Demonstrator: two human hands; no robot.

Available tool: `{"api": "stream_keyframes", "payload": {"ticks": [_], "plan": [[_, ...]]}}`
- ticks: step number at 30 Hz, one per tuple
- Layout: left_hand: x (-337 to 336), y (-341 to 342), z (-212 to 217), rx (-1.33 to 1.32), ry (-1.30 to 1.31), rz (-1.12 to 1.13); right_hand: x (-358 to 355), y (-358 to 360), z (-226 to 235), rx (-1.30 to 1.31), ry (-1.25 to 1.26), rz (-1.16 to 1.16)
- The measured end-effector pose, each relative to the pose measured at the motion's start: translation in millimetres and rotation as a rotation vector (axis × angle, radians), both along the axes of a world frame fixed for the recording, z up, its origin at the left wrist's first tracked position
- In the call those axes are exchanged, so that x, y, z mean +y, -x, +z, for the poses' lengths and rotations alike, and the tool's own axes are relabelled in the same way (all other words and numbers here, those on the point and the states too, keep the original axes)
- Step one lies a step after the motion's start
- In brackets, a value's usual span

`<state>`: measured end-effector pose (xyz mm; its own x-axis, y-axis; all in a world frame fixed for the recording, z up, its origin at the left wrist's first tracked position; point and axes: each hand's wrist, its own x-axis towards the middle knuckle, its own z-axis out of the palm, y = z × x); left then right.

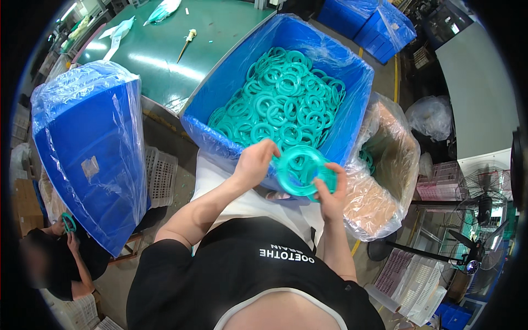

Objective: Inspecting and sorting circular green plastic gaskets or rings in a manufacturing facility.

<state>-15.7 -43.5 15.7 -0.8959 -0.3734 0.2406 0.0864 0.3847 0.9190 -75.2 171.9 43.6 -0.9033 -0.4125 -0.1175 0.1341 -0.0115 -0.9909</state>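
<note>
Over the near edge of the lined bin, I hold a translucent green plastic ring (292, 188) in front of me. My right hand (331, 197) grips its right side, thumb on the near face and fingers round the outer edge. At the upper left of the rim, the curled fingers of my left hand (256, 163) are closed against the ring; their tips are partly hidden. The ring is slightly blurred. Behind it, the large blue bin (342, 61), lined with clear plastic, holds a heap of similar green rings (289, 85).
A tilted blue bin (91, 146) in plastic stands left. On the right, a plastic-lined carton (404, 159) has some green rings inside. A green table (214, 33) lies beyond, with a thin pointed tool (187, 44). Fans (477, 245) stand far right; another person (77, 258) sits lower left.
</note>
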Motion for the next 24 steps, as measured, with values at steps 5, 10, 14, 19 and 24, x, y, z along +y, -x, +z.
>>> {"api": "stream_keyframes", "payload": {"ticks": [5, 10, 14, 19, 24], "plan": [[-19.6, -1.2, -8.5, -0.169, -0.952, -0.191, 109.8, 96.5, -45.3, -0.277, 0.773, -0.603], [7.2, -2.9, -30.6, -0.371, -1.174, -0.369, 115.0, 95.8, -72.6, -0.3, 0.728, -0.6], [17.1, -7.8, -27.4, -0.345, -0.969, -0.313, 20.9, 43.1, -25.8, -0.366, 0.526, -0.024], [14.0, -9.5, -19.2, -0.397, -0.846, -0.298, -14.6, 25.9, -22.4, -0.401, 0.473, 0.218], [12.4, -16.1, 0.7, -0.485, -0.926, -0.448, -15.7, 15.6, -23.2, -0.421, 0.345, 0.325]]}}
